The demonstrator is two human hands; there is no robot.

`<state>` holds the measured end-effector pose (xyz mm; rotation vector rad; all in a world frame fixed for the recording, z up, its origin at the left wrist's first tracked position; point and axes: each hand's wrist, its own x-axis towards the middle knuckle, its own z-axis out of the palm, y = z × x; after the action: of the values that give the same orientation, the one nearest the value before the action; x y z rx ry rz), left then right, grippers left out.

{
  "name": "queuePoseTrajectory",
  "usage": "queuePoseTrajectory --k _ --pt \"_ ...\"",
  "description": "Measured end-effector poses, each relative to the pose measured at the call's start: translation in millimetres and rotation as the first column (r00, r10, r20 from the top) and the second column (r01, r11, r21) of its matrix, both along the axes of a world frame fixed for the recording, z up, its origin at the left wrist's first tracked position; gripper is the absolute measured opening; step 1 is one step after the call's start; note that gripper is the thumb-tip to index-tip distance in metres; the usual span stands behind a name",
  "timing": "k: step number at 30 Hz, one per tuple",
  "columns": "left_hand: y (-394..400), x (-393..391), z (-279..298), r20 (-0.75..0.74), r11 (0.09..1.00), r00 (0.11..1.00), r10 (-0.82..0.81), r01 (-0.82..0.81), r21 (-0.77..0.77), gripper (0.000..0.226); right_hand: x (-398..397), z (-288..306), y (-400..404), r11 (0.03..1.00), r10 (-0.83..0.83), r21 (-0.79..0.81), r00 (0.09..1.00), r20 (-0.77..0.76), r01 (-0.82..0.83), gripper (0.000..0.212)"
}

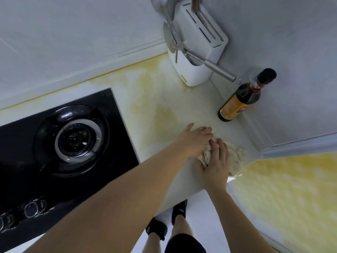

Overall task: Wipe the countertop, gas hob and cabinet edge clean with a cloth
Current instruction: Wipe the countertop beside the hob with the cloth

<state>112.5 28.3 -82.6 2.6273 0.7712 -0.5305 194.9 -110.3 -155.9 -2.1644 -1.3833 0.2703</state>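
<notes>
the cloth (235,157), a pale crumpled rag, lies on the bench (182,106) near its front right corner, and both your hands are pressed down on it. your right hand (215,161) lies flat over its middle with fingers spread; your left hand (196,141) reaches across from the hob side and covers its near-left end. neither grip is clenched around the rag; both are open palms bearing down on it, so the cloth is pinned rather than grasped.

yellowish staining shows across the bench behind your hands, running up to the back wall and around the white knife block (197,52), so most of the surface looks still to be wiped. the gas hob (63,139) to your left is marked around its knobs and seems untouched. the cabinet edge below the front lip is barely visible, so its state can't be judged.

for room: the wall closes in just right of the cloth, a dark sauce bottle (240,101) stands near the corner behind it, and the front edge is close under your wrists. open bench lies toward the hob and the back.
</notes>
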Motion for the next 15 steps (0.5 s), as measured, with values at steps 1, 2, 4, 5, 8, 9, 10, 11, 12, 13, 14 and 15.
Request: queuePoseTrajectory --k 1,2,4,5,8,9,10,11,12,13,14,15 --pt "2.0 -11.9 -0.4 -0.017 1.000 1.000 0.016 -0.015 0.018 0.059 -10.0 -0.6 5.0 1.000 0.024 0.000 1.000 -0.007 -0.024 0.072" --pt "5.0 -26.3 -0.4 -0.036 0.999 0.998 0.047 -0.046 0.027 0.059 -21.8 -0.5 10.8 0.998 0.058 -0.013 0.998 -0.019 -0.058 0.073" --pt "13.3 -61.9 1.4 -0.088 0.994 0.990 0.107 -0.103 0.040 0.062 -51.4 1.7 24.5 0.990 0.131 -0.047 0.990 -0.044 -0.133 0.075" --pt "18.0 -81.7 3.1 -0.117 0.991 0.985 0.127 -0.121 0.057 0.065 -68.3 4.1 31.9 0.984 0.166 -0.057 0.985 -0.051 -0.168 0.075" --pt "28.4 -145.6 8.5 -0.209 0.977 0.959 0.192 -0.167 0.132 0.070 -124.5 10.8 48.9 0.959 0.265 -0.085 0.961 -0.072 -0.271 0.071" --pt "29.2 -164.1 10.1 -0.234 0.972 0.949 0.210 -0.176 0.156 0.070 -142.2 11.8 51.3 0.944 0.303 -0.108 0.949 -0.086 -0.311 0.071" --pt "28.8 -180.6 11.9 -0.255 0.968 0.942 0.220 -0.178 0.176 0.069 -158.3 12.9 51.7 0.927 0.341 -0.126 0.935 -0.100 -0.352 0.071" --pt "26.2 -194.3 14.2 -0.273 0.966 0.934 0.232 -0.187 0.179 0.069 -171.9 13.6 50.2 0.914 0.369 -0.136 0.923 -0.113 -0.382 0.070" --pt "25.2 -202.1 14.5 -0.288 0.964 0.925 0.248 -0.206 0.168 0.071 -178.8 13.4 50.5 0.908 0.384 -0.132 0.916 -0.114 -0.398 0.069" --pt "22.8 -208.1 13.5 -0.293 0.962 0.918 0.269 -0.238 0.138 0.073 -182.5 12.1 50.1 0.904 0.397 -0.130 0.912 -0.103 -0.408 0.067" --pt "22.3 -208.8 10.4 -0.284 0.959 0.916 0.283 -0.262 0.109 0.075 -180.0 9.8 51.2 0.900 0.410 -0.125 0.908 -0.084 -0.418 0.066" --pt "21.4 -206.5 9.2 -0.253 0.955 0.921 0.297 -0.286 0.082 0.075 -175.8 6.8 51.4 0.894 0.426 -0.123 0.903 -0.065 -0.430 0.067"
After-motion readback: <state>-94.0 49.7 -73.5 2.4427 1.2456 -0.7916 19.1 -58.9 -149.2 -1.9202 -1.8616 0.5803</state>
